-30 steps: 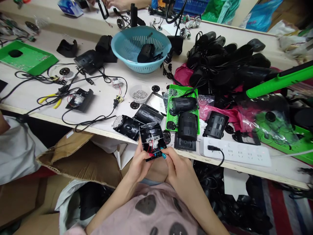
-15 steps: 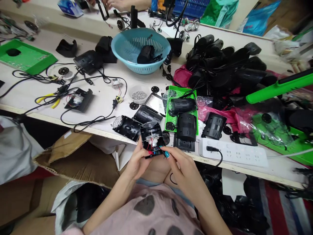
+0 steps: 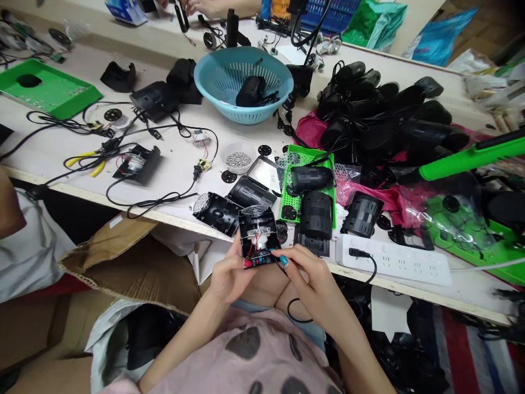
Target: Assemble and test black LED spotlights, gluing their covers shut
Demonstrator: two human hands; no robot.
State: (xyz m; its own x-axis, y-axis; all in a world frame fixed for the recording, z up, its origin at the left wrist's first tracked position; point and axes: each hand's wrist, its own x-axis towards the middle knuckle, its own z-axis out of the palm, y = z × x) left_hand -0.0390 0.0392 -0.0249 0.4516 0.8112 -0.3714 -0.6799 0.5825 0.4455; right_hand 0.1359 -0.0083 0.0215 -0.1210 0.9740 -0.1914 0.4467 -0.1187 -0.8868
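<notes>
My left hand (image 3: 230,273) grips the lower left side of an opened black plastic housing (image 3: 257,235), with its thumb at the bottom edge. Inside the housing show a motor with a white part, red wires and a small circuit board; a round grille caps its far end. At the lower right corner, my right hand (image 3: 305,271) has its fingers closed on a black cable (image 3: 280,265) that loops down over my lap. Against the housing's left side lies another open half shell (image 3: 216,212) with a grille. A closed black shell (image 3: 252,192) lies just behind.
A blue colander (image 3: 244,112) stands at the back, holding a black unit. To the right are a green basket (image 3: 284,186), a power strip (image 3: 394,260) and a heap of black units (image 3: 381,109). A bowl of screws (image 3: 238,158) sits mid-table; yellow-handled pliers (image 3: 97,167) lie left. Another person's hand (image 3: 200,7) is across the table.
The view has shifted slightly, so the table things appear further right. The housing is tilted a little more upright, and the cable loop below my right hand shows larger. An arm appears at far left.
</notes>
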